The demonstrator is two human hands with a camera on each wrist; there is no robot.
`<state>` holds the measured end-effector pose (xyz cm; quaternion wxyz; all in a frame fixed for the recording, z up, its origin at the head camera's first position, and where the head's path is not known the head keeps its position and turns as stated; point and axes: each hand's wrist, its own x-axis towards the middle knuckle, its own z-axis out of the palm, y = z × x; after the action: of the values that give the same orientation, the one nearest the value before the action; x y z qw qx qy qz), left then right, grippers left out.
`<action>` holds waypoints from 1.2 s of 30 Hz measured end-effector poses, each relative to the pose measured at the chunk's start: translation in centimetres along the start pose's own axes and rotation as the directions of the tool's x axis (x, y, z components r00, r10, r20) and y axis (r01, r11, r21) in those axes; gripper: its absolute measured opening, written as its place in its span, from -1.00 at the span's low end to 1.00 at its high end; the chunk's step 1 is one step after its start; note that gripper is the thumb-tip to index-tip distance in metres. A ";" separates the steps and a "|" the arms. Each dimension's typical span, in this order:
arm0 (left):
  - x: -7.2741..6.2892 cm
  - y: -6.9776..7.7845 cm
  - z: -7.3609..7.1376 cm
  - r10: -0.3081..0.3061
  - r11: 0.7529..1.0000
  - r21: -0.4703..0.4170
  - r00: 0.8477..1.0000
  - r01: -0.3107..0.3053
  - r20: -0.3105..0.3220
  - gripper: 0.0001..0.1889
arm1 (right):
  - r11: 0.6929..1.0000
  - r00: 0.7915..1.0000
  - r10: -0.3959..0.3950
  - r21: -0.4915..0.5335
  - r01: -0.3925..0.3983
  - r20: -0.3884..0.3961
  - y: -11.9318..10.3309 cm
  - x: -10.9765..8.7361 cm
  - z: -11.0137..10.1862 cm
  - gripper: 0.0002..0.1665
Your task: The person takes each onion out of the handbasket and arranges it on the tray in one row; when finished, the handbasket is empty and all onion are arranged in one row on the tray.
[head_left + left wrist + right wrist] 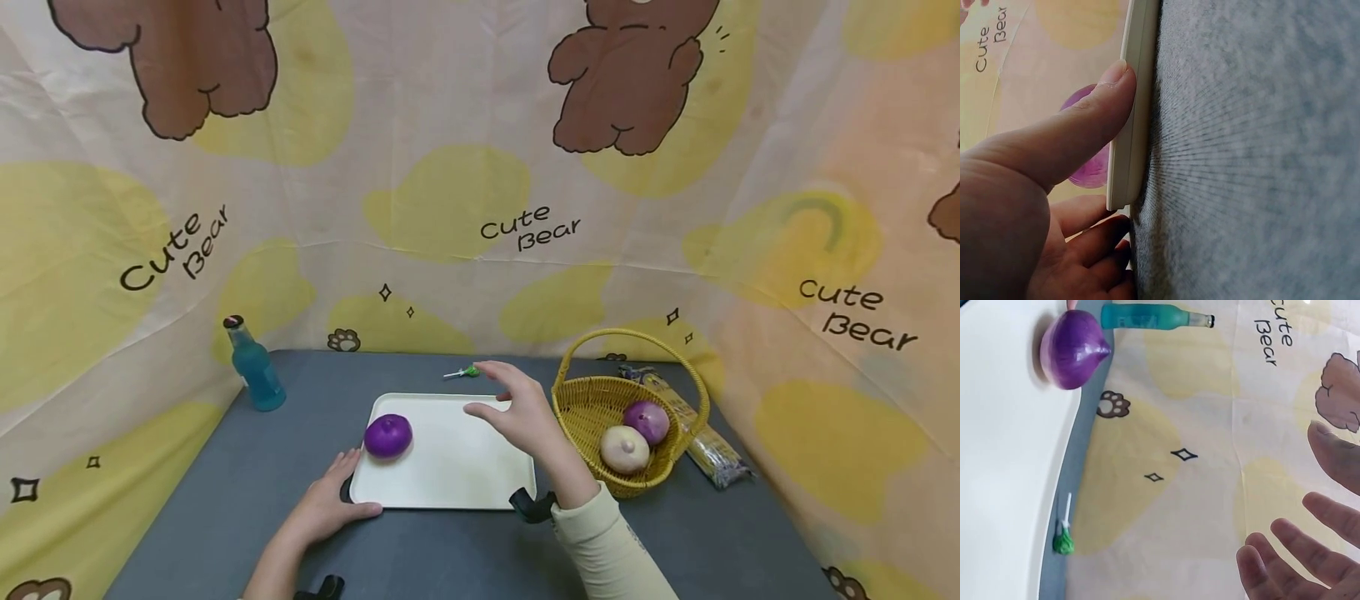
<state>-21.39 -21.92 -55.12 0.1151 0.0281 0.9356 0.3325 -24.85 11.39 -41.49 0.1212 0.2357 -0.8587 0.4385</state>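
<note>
A white tray lies on the grey table with a purple onion near its left edge. My left hand holds the tray's near left corner, thumb at the front edge and fingers along the left side. In the left wrist view the thumb presses on the tray's rim, and the onion shows partly behind it. Raised above the tray's right part, my right hand has its fingers apart with nothing between them. The right wrist view shows those fingers loosely bent.
To the right stands a yellow wicker basket with a tall handle, holding a purple onion and a white onion. A long plastic packet lies beyond it. A green lollipop lies behind the tray; a blue bottle stands far left.
</note>
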 end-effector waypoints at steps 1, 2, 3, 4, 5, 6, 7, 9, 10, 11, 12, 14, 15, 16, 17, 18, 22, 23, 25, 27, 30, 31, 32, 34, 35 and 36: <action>0.0 0.0 0.0 -0.002 1.000 0.000 1.000 0.002 0.000 0.24 | 1.000 1.000 0.004 0.000 -0.004 -0.009 0.1 -0.1 -0.3 -0.28; 0.0 0.1 0.0 -0.001 1.000 0.003 1.000 0.001 0.000 0.24 | 1.000 1.000 0.006 -0.006 -0.006 -0.018 0.2 -0.2 -0.5 -0.28; 0.0 0.1 0.0 -0.004 1.000 0.002 1.000 0.004 0.002 0.24 | 1.000 1.000 0.010 -0.008 -0.011 -0.026 0.3 -0.3 -0.7 -0.28; 0.0 0.1 0.0 -0.005 1.000 0.004 1.000 0.004 0.003 0.24 | 1.000 0.999 0.011 -0.010 -0.012 -0.033 0.4 -0.4 -0.9 -0.28; 0.0 0.1 0.0 -0.004 1.000 0.005 1.000 0.004 0.003 0.23 | 1.000 0.999 0.012 -0.011 -0.013 -0.037 0.5 -0.5 -1.1 -0.28; -0.1 0.2 -0.1 -0.003 1.000 0.007 1.000 0.003 0.002 0.23 | 1.000 0.999 0.011 -0.013 -0.011 -0.041 0.6 -0.6 -1.4 -0.28; -0.1 0.2 -0.1 -0.003 1.000 0.006 1.000 0.003 0.002 0.23 | 1.000 0.999 0.007 -0.017 -0.008 -0.045 0.7 -0.7 -1.6 -0.28; -0.1 0.2 0.0 -0.002 1.000 0.005 1.000 0.002 0.001 0.22 | 1.000 0.999 0.003 -0.024 -0.004 -0.049 0.9 -0.9 -2.0 -0.28; -0.1 0.2 0.0 -0.001 1.000 0.005 1.000 0.001 0.000 0.23 | 1.000 0.999 0.001 -0.031 -0.003 -0.052 1.1 -1.0 -2.3 -0.28; -0.1 0.2 0.0 0.003 1.000 0.005 1.000 -0.003 -0.002 0.23 | 0.999 0.999 0.000 -0.035 -0.002 -0.054 1.2 -1.1 -2.5 -0.28; -0.1 0.1 0.0 0.005 1.000 0.005 1.000 -0.005 -0.004 0.23 | 0.999 0.998 0.000 -0.043 -0.002 -0.057 1.4 -1.3 -2.8 -0.28; 0.0 0.0 0.1 0.009 1.000 0.006 1.000 -0.009 -0.008 0.23 | 0.998 0.998 0.007 -0.065 -0.011 -0.064 1.8 -1.7 -3.3 -0.27; 0.0 -0.1 0.2 0.010 1.000 0.005 1.000 -0.010 -0.009 0.24 | 0.997 0.998 0.009 -0.073 -0.014 -0.070 2.0 -1.9 -3.5 -0.27; 0.0 -0.2 0.2 0.010 1.000 0.005 1.000 -0.010 -0.010 0.24 | 0.996 0.997 0.012 -0.085 -0.019 -0.078 2.2 -2.1 -3.7 -0.27; 0.0 -0.2 0.2 0.010 1.000 0.005 1.000 -0.010 -0.011 0.24 | 0.996 0.996 0.017 -0.091 -0.024 -0.084 2.4 -2.3 -4.0 -0.27; 0.0 -0.2 0.2 0.009 1.000 0.005 1.000 -0.009 -0.013 0.24 | 0.994 0.996 0.019 -0.101 -0.028 -0.091 2.6 -2.4 -4.2 -0.27; 0.0 -0.2 0.2 0.003 1.000 -0.001 1.000 -0.003 -0.012 0.25 | 0.993 0.993 0.045 -0.108 -0.056 -0.107 3.3 -3.1 -5.1 -0.26; 0.0 -0.2 0.2 0.003 1.000 -0.001 1.000 -0.003 -0.010 0.25 | 0.992 0.993 0.052 -0.108 -0.064 -0.110 3.5 -3.2 -5.3 -0.26; 0.0 -0.2 0.2 0.002 1.000 -0.006 1.000 -0.002 -0.008 0.25 | 0.991 0.991 0.071 -0.105 -0.083 -0.111 3.7 -3.6 -5.7 -0.26; -0.1 -0.2 0.2 0.004 1.000 -0.006 1.000 -0.005 -0.009 0.25 | 0.990 0.990 0.081 -0.106 -0.093 -0.112 4.1 -4.0 -6.1 -0.26; -0.1 -0.2 0.1 0.007 1.000 -0.011 1.000 -0.007 -0.010 0.25 | 0.989 0.989 0.090 -0.108 -0.103 -0.114 4.8 -4.6 -6.6 -0.26; -0.2 -0.1 0.0 0.009 1.000 -0.008 1.000 -0.009 -0.011 0.24 | 0.988 0.989 0.088 -0.115 -0.101 -0.116 5.1 -4.8 -6.8 -0.26; -0.2 -0.1 0.0 0.010 1.000 -0.009 1.000 -0.010 -0.011 0.24 | 0.987 0.989 0.088 -0.123 -0.102 -0.117 5.4 -5.0 -7.0 -0.26; -0.2 0.0 -0.1 0.011 1.000 -0.010 1.000 -0.011 -0.008 0.24 | 0.985 0.987 0.101 -0.130 -0.116 -0.122 6.0 -5.6 -7.5 -0.26; -0.3 0.1 -0.1 0.011 1.000 -0.011 1.000 -0.011 -0.005 0.24 | 0.983 0.986 0.110 -0.136 -0.126 -0.122 6.4 -5.9 -7.8 -0.26; -0.2 0.1 -0.1 0.011 1.000 -0.012 1.000 -0.011 -0.003 0.24 | 0.980 0.985 0.127 -0.140 -0.143 -0.120 6.7 -6.1 -8.1 -0.26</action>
<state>-21.17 -21.94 -54.96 0.1120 0.0321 0.9336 0.3389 -22.98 23.17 -43.94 0.1558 0.1426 -0.8948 0.3934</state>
